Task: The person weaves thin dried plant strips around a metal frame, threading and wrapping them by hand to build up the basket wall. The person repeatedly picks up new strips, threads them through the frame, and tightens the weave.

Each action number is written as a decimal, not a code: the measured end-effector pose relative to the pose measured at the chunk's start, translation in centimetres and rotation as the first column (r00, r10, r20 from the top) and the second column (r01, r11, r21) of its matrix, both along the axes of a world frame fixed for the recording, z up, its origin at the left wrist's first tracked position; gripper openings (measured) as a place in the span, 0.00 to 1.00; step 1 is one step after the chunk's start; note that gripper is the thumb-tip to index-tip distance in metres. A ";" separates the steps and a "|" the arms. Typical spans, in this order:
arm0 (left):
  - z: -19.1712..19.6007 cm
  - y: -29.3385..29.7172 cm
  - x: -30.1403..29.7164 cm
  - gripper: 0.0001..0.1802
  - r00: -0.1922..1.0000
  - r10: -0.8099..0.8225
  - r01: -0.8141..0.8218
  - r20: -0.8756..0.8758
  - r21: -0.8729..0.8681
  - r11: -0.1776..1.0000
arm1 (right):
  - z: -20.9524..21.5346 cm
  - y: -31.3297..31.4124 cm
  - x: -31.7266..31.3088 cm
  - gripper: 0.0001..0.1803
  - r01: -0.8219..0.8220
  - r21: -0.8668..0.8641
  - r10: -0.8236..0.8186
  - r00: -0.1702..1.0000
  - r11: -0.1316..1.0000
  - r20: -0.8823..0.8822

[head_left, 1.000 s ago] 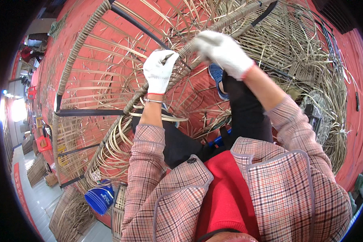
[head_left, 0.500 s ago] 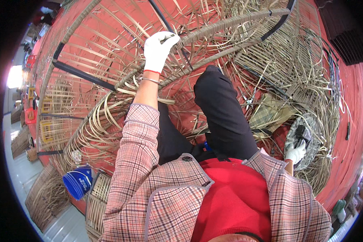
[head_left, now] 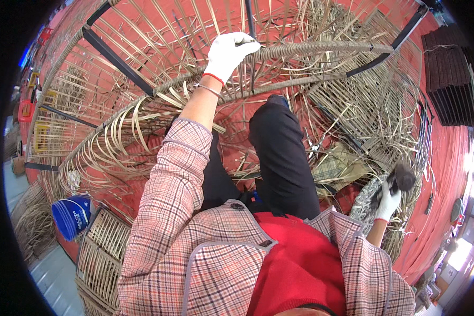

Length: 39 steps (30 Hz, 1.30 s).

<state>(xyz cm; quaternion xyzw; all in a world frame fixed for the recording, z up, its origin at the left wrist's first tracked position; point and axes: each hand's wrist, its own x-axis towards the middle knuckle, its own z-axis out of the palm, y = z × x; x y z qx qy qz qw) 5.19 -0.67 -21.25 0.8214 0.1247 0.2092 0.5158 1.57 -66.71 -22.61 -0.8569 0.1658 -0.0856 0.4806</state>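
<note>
In a white glove, my left hand (head_left: 231, 55) pinches the end of the strip wrapping on a long curved frame bar (head_left: 326, 47). This bar belongs to a large half-woven wicker frame with black metal struts (head_left: 118, 63), and pale strips are stretched across it. Loose strips (head_left: 134, 118) hang in loops below the bar. Low on the right, my right hand (head_left: 388, 203), also gloved in white, is closed around a blurred dark tool (head_left: 404, 178) with a bulky head. Its exact kind is unclear. Next to that hand is a round grey mottled bundle (head_left: 363, 203).
Cut strips lie tangled around a woven panel (head_left: 353, 97) on the red floor covering. Pliers (head_left: 314, 147) and a plaid cloth (head_left: 339, 166) lie beside my knee. A blue bucket (head_left: 71, 217) and slatted wicker panel (head_left: 102, 247) stand left. Dark stacked panels (head_left: 447, 73) are far right.
My right hand has lifted the dark tool off the round grey bundle. The left hand keeps its pinch on the bar, while the whole view has shifted.
</note>
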 end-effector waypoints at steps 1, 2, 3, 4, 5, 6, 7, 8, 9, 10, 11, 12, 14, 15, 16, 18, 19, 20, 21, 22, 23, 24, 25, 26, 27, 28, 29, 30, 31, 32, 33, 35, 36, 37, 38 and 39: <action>0.0 0.0 0.1 0.10 1.000 -0.010 0.009 -0.017 -0.019 1.000 | 1.3 3.8 0.9 0.13 -0.072 0.009 0.072 0.997 0.997 0.012; 0.0 0.0 0.0 0.10 1.000 -0.020 0.019 -0.017 -0.045 0.999 | 2.3 7.6 1.4 0.14 -0.190 -0.150 0.204 0.975 0.970 0.084; 0.1 0.0 0.1 0.09 0.999 -0.021 0.018 -0.035 -0.079 0.997 | 2.7 11.4 1.8 0.14 -0.312 -0.257 0.352 0.927 0.915 0.127; 0.1 -0.1 0.0 0.09 1.000 -0.015 0.014 -0.019 -0.057 0.998 | 2.6 15.2 2.2 0.16 -0.379 -0.263 0.419 0.900 0.887 0.118; 0.2 -0.1 0.0 0.09 1.000 -0.008 0.007 -0.019 -0.051 0.999 | 2.3 18.7 2.5 0.17 -0.444 -0.268 0.485 0.868 0.855 0.109; 0.2 -0.2 -0.1 0.09 1.000 -0.008 0.007 -0.030 -0.048 0.999 | 1.5 22.2 2.7 0.21 -0.542 -0.166 0.563 0.815 0.824 0.134; 0.3 -0.2 -0.1 0.09 0.999 -0.005 0.001 -0.054 -0.065 0.998 | 0.4 25.4 2.7 0.25 -0.629 -0.059 0.629 0.760 0.775 0.164; 0.4 -0.3 -0.1 0.08 0.999 -0.010 0.005 -0.043 -0.102 0.995 | -0.6 28.2 2.7 0.28 -0.715 -0.082 0.712 0.664 0.694 0.230; 0.5 -0.4 -0.3 0.09 1.000 0.001 -0.002 -0.018 -0.049 0.999 | -1.7 30.8 2.6 0.31 -0.770 -0.053 0.751 0.601 0.636 0.274; 0.6 -0.5 -0.3 0.09 1.000 0.005 -0.006 -0.021 -0.058 0.998 | -3.1 33.3 2.4 0.34 -0.800 0.147 0.749 0.598 0.582 0.286; 0.7 -0.6 -0.3 0.09 1.000 0.005 -0.007 -0.027 -0.087 0.996 | -4.1 35.0 2.3 0.35 -0.802 0.299 0.750 0.593 0.517 0.293; 0.7 -0.6 -0.4 0.09 0.999 0.013 -0.014 -0.029 -0.052 0.999 | -5.2 36.7 2.3 0.36 -0.799 0.293 0.748 0.598 0.525 0.288; 0.7 -0.6 -0.4 0.09 0.999 0.028 -0.029 -0.046 -0.027 0.999 | -6.8 38.6 2.3 0.37 -0.786 0.335 0.742 0.610 0.520 0.279; 0.6 -0.6 -0.3 0.09 0.998 0.033 -0.033 -0.053 -0.007 0.999 | -7.4 39.0 2.4 0.37 -0.785 0.341 0.755 0.606 0.517 0.251; 0.6 -0.6 -0.3 0.09 0.998 0.036 -0.036 -0.048 0.003 0.999 | -7.8 39.4 2.5 0.37 -0.791 0.289 0.749 0.607 0.539 0.265; 0.5 -0.6 -0.2 0.09 0.999 0.032 -0.032 -0.029 0.001 1.000 | -8.5 39.6 2.8 0.38 -0.820 0.174 0.771 0.571 0.545 0.282; 0.5 -0.6 -0.2 0.09 1.000 0.022 -0.022 -0.015 -0.011 1.000 | -8.6 39.7 3.0 0.38 -0.825 0.158 0.777 0.565 0.543 0.278; 0.5 -0.6 -0.2 0.10 1.000 0.013 -0.013 -0.002 -0.024 1.000 | -8.7 39.8 3.0 0.38 -0.829 0.143 0.782 0.558 0.541 0.278; 0.5 -0.7 -0.2 0.10 1.000 0.020 -0.020 -0.012 -0.017 1.000 | -8.8 39.9 3.1 0.39 -0.828 0.119 0.783 0.557 0.548 0.275; 0.5 -0.7 -0.3 0.09 0.999 0.027 -0.027 -0.021 -0.008 1.000 | -8.8 40.0 3.1 0.39 -0.828 0.094 0.783 0.555 0.553 0.280; 0.5 -0.7 -0.3 0.09 0.999 0.035 -0.035 -0.029 0.001 0.999 | -8.7 40.1 3.0 0.39 -0.826 0.097 0.782 0.559 0.555 0.276; 0.6 -0.7 -0.4 0.09 0.998 0.039 -0.039 -0.047 0.003 0.999 | -8.6 40.1 3.0 0.39 -0.824 0.099 0.781 0.562 0.558 0.272; 0.6 -0.7 -0.4 0.09 0.997 0.042 -0.042 -0.063 0.006 0.999 | -8.4 40.2 2.9 0.40 -0.818 0.128 0.777 0.573 0.560 0.260; 0.6 -0.7 -0.4 0.09 0.996 0.045 -0.044 -0.080 0.009 0.999 | -8.2 40.2 2.9 0.40 -0.818 0.111 0.781 0.573 0.565 0.248; 0.6 -0.7 -0.4 0.10 0.997 0.038 -0.037 -0.060 0.017 0.999 | -8.0 40.1 2.9 0.41 -0.817 0.095 0.785 0.573 0.568 0.236; 0.6 -0.7 -0.4 0.10 0.999 0.033 -0.032 -0.040 0.026 0.999 | -7.7 40.0 3.0 0.41 -0.821 0.033 0.797 0.561 0.569 0.224; 0.6 -0.7 -0.4 0.10 0.998 0.037 -0.036 -0.050 0.020 0.999 | -7.4 39.9 3.1 0.42 -0.823 -0.029 0.808 0.550 0.567 0.212; 0.6 -0.7 -0.4 0.10 0.999 0.028 -0.027 -0.023 0.023 0.999 | -7.1 39.7 3.2 0.42 -0.828 -0.094 0.822 0.522 0.552 0.227; 0.6 -0.7 -0.4 0.10 0.999 0.027 -0.027 -0.025 0.011 1.000 | -6.8 39.6 3.2 0.43 -0.829 -0.159 0.836 0.494 0.536 0.240; 0.6 -0.7 -0.4 0.10 0.999 0.026 -0.026 -0.027 -0.002 1.000 | -6.6 39.5 3.3 0.43 -0.819 -0.223 0.843 0.477 0.529 0.249; 0.6 -0.8 -0.5 0.10 0.999 0.031 -0.031 -0.033 0.000 1.000 | -6.4 39.4 3.4 0.44 -0.821 -0.244 0.852 0.462 0.516 0.248; 0.7 -0.8 -0.5 0.11 0.998 0.038 -0.038 -0.045 0.003 0.999 | -6.0 39.4 3.4 0.44 -0.811 -0.282 0.856 0.457 0.513 0.242; 0.7 -0.8 -0.4 0.11 0.998 0.039 -0.038 -0.052 0.010 0.999 | -5.9 39.5 3.4 0.44 -0.810 -0.278 0.854 0.462 0.517 0.241; 0.7 -0.8 -0.4 0.11 0.997 0.040 -0.039 -0.060 0.016 0.999 | -5.9 39.5 3.4 0.44 -0.810 -0.273 0.852 0.465 0.519 0.241; 0.7 -0.8 -0.4 0.11 0.997 0.042 -0.041 -0.066 0.025 0.999 | -5.8 39.6 3.3 0.44 -0.812 -0.263 0.851 0.473 0.522 0.228; 0.7 -0.7 -0.4 0.12 0.997 0.033 -0.033 -0.069 -0.006 0.999 | -5.7 39.7 3.3 0.42 -0.809 -0.254 0.846 0.482 0.530 0.227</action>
